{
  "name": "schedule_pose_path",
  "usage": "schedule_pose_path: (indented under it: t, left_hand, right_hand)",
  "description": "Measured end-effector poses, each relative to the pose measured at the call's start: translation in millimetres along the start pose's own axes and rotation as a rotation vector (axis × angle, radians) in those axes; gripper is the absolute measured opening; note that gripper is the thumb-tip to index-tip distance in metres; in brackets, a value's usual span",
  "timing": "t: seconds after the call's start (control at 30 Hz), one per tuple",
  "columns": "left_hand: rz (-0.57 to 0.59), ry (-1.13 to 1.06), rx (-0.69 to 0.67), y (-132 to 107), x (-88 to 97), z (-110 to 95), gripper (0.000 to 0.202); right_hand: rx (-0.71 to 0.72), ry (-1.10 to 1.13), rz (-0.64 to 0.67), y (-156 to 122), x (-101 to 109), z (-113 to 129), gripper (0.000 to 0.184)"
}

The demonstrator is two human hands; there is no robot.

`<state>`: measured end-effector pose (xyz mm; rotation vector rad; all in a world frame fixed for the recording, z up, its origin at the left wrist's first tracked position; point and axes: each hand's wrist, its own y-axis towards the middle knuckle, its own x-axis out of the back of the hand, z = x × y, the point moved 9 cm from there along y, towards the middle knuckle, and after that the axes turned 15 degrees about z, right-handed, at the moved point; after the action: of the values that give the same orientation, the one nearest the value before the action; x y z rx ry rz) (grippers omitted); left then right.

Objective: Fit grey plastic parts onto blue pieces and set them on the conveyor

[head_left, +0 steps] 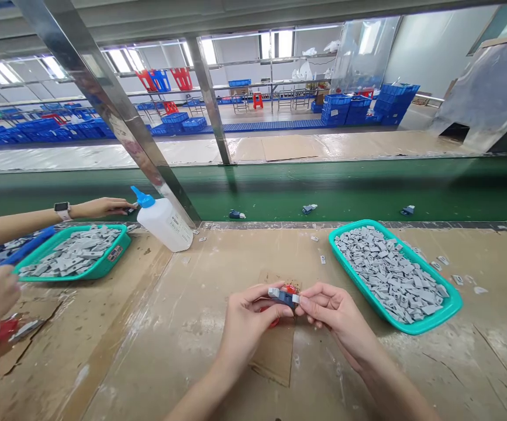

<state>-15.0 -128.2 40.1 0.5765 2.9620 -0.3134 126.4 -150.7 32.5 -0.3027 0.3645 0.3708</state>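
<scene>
Pinching: left hand (253,320) and right hand (334,320), fingers clamped on a blue plastic block (283,298)
Beside: teal tray (452,307) heaped with matte grey pieces (389,275)

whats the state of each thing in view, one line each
left hand, closed around one end of the part
right hand, pinching the other end
blue and grey plastic part, held between both hands
teal tray, heaped with grey plastic pieces
white squeeze bottle, tilted, blue nozzle by a co-worker's hand
green conveyor belt, small parts lying spaced apart on it
</scene>
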Motion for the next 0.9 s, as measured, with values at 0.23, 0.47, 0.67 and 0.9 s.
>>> schedule_pose_path:
  t: [0.23, 0.47, 0.67, 0.9]
  left_hand:
    - [0.045, 0.137, -0.094, -3.3, -8.0, -11.4, 0.028]
    - [0.180, 0.110, -0.084, -0.1, -23.2, -5.3, 0.036]
    - [0.189, -0.020, -0.044, 9.2, -23.3, 1.6, 0.054]
    - [0.036, 0.319, -0.178, 51.3, 21.9, -35.2, 0.049]
  right_hand:
    - [-0.002, -0.038, 0.068, 2.9, -2.5, -5.5, 0.026]
    - [-0.057, -0.033, 0.090, 2.9, -11.6, -16.3, 0.031]
    - [0.038, -0.374, -0.034, -11.4, 22.1, 29.2, 0.027]
    - [-0.027, -1.419, -0.463, -28.4, 128.6, 103.0, 0.020]
